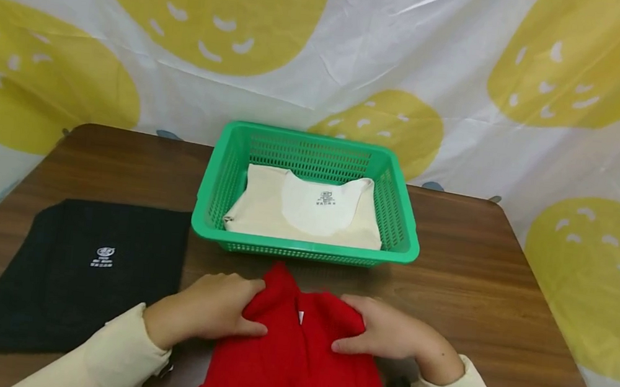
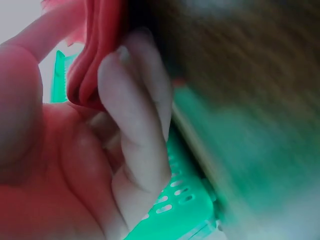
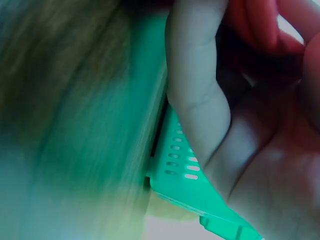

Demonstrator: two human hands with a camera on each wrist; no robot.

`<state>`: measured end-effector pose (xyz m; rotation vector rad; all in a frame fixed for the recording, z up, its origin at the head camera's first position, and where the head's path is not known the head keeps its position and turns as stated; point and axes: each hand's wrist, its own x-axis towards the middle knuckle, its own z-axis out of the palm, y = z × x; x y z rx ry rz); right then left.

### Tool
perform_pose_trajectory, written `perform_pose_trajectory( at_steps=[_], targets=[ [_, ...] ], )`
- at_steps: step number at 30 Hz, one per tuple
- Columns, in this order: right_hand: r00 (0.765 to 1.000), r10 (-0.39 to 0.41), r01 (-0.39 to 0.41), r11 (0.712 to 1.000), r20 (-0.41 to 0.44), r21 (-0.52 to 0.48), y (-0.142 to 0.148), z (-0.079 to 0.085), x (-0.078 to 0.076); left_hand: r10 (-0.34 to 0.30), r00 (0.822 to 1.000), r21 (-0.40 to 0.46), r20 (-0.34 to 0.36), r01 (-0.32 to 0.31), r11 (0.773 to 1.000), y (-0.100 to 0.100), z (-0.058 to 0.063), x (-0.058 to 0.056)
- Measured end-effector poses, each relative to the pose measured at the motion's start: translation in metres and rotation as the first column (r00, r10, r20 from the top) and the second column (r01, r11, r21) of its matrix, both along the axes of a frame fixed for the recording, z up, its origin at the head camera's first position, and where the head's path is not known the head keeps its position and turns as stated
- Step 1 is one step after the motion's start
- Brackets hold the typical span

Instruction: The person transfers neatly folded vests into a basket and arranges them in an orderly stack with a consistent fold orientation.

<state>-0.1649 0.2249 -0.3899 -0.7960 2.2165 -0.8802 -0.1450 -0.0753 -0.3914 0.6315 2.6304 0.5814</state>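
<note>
A folded red garment (image 1: 299,367) with a small white tag at its neckline lies at the front of the table. Its left side is gripped by my left hand (image 1: 220,306), thumb on top and fingers curled underneath. On the opposite side my right hand (image 1: 386,332) holds it the same way. In the left wrist view, layered red fabric (image 2: 95,60) sits between thumb and fingers. The right wrist view shows red cloth (image 3: 260,25) inside the curled fingers. Just beyond the garment stands a green plastic basket (image 1: 310,253) with a folded cream shirt (image 1: 264,204) in it.
A folded black garment (image 1: 127,288) with a white printed label lies on the left of the brown wooden table (image 1: 466,258). Behind the table's back edge hangs a white curtain (image 1: 274,96) with yellow fruit shapes.
</note>
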Motion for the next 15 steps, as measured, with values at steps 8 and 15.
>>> perform_pose_trajectory(
  at_steps=[8,15],
  targets=[
    [0.992,0.129,-0.129,0.991,-0.008,-0.046,0.003,0.000,0.001,-0.008,0.999,0.074,0.033,0.006,0.997,0.001,-0.002,-0.001],
    [0.992,0.129,-0.129,0.989,-0.008,-0.077,0.006,0.010,0.004,-0.105,0.985,0.263,0.134,0.067,0.962,-0.011,0.008,-0.004]
  ],
)
